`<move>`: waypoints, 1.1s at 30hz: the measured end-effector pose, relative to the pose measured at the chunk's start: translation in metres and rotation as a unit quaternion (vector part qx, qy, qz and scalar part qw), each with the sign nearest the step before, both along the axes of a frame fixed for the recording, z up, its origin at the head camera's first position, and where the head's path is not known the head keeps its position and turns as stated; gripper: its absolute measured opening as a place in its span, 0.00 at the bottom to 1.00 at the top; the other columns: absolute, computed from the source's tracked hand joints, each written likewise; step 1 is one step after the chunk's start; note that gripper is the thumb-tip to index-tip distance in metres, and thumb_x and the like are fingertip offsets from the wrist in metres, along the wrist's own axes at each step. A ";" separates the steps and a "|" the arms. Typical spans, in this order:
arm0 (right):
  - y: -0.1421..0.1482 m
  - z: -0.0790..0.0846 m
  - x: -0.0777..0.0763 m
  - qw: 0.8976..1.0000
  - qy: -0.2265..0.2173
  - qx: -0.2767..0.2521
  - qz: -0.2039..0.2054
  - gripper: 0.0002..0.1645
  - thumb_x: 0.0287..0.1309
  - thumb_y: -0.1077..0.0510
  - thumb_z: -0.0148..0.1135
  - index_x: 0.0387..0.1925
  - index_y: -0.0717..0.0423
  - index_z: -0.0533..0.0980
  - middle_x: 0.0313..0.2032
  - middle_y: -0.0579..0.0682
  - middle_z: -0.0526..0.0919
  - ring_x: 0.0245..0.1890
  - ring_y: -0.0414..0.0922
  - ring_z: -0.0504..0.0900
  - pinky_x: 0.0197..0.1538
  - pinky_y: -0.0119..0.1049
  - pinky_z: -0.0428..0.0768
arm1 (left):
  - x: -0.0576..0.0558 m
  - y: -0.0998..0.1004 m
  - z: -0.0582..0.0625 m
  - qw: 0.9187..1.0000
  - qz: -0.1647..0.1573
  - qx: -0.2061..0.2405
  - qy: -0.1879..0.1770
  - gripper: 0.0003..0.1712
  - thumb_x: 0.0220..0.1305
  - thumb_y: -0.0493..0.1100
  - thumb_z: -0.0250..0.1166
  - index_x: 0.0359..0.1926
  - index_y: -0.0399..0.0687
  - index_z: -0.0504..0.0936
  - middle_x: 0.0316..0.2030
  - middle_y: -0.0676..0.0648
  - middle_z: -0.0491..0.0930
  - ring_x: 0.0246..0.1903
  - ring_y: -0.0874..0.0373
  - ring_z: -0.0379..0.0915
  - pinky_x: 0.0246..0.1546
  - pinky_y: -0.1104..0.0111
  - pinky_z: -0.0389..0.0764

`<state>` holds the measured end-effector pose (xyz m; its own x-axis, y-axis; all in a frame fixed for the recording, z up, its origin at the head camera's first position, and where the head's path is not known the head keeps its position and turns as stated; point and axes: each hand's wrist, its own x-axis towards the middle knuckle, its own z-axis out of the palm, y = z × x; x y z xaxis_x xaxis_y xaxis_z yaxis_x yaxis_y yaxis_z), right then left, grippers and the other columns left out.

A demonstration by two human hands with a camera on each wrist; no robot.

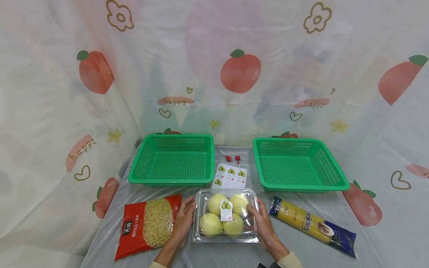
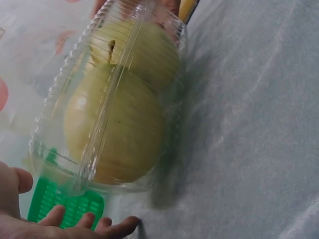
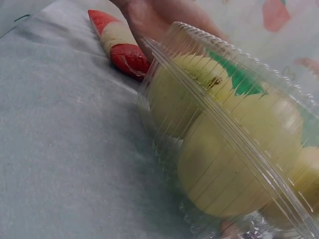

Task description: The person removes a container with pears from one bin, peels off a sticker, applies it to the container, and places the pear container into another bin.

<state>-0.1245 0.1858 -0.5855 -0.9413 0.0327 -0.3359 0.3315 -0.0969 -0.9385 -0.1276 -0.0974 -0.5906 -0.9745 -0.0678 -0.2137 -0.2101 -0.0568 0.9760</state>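
Note:
A clear plastic clamshell box [image 1: 206, 193] of round, pale yellow-green fruits [image 1: 211, 224] is at the front middle in the head view. A small white label with printed green fruits [image 1: 226, 214] is on its lid. My right hand [image 1: 264, 225] grips the box's right side, thumb over the lid edge; a fingertip [image 3: 230, 230] shows under the box in the right wrist view. My left hand [image 1: 183, 222] is by the left side, its fingers loosely spread and apart from the box in the left wrist view. A sticker sheet [image 1: 236, 183] with similar labels lies just behind the box.
Two green baskets [image 1: 171, 182] [image 1: 305, 188] stand at the back left and right. Between them lie two red lollipops [image 1: 229, 158] [image 1: 237, 158]. A red bag of pasta [image 1: 147, 227] is at left, a yellow-and-blue spaghetti pack [image 1: 311, 225] at right. A printed curtain [image 1: 214, 119] hangs behind.

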 end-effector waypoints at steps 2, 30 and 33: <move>0.002 0.002 0.001 1.000 0.003 -0.002 -0.003 0.40 0.76 0.41 0.58 0.79 0.44 0.55 0.50 0.56 0.77 0.42 0.49 0.81 0.44 0.49 0.86 | 0.000 0.000 0.000 1.000 -0.003 0.009 0.000 0.33 0.84 0.52 0.54 0.79 0.38 0.63 0.75 0.31 0.66 0.74 0.37 0.64 0.68 0.46 0.75; 0.070 0.034 0.022 0.998 0.032 0.022 -0.050 0.33 0.81 0.44 0.51 0.78 0.44 0.54 0.47 0.54 0.76 0.43 0.51 0.82 0.43 0.52 0.88 | -0.017 0.044 0.003 0.998 -0.053 -0.014 0.022 0.28 0.83 0.46 0.55 0.76 0.38 0.68 0.74 0.34 0.68 0.72 0.38 0.67 0.65 0.47 0.79; 0.080 0.038 0.025 0.998 0.032 0.019 -0.055 0.33 0.81 0.44 0.50 0.78 0.44 0.54 0.49 0.57 0.75 0.44 0.51 0.83 0.43 0.53 0.88 | -0.020 0.050 0.002 0.998 -0.063 -0.024 0.021 0.28 0.83 0.46 0.55 0.75 0.38 0.69 0.75 0.35 0.68 0.72 0.38 0.67 0.65 0.48 0.79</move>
